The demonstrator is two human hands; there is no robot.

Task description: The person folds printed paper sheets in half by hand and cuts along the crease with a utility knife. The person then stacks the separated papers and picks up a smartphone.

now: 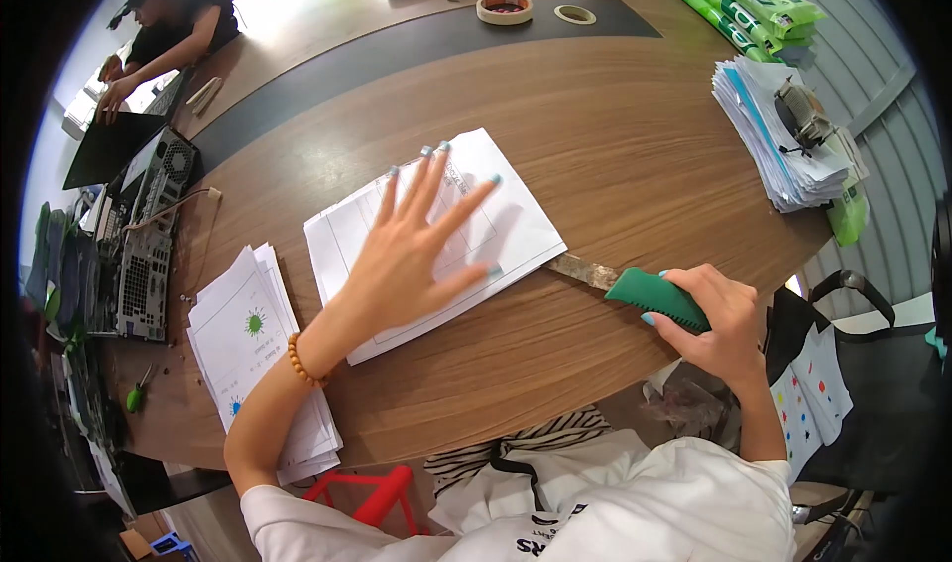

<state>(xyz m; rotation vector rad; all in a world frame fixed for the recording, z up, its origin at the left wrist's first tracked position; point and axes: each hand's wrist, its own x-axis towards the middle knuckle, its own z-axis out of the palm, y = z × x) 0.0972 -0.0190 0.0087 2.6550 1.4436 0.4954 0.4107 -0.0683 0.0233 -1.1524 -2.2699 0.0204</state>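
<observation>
My left hand (421, 240) is spread wide over a stack of white printed paper (342, 225) on the wooden table; whether it presses on the sheets or hovers I cannot tell. In my right hand (714, 319) is a knife with a green handle (650, 294). Its worn, stained blade (583, 269) points left, and the tip meets the right corner of the paper, where it seems to go in under or between the sheets. A second pile of printed sheets (233, 314), with green and blue splat pictures, lies left of my left forearm.
A computer case (149, 235) stands on the left, near a person (178, 26) at a laptop. Tape rolls (504, 8) lie at the back. Stacked papers (769, 135) and green packs (749, 11) sit at the right edge. A red stool (377, 498) is below the table.
</observation>
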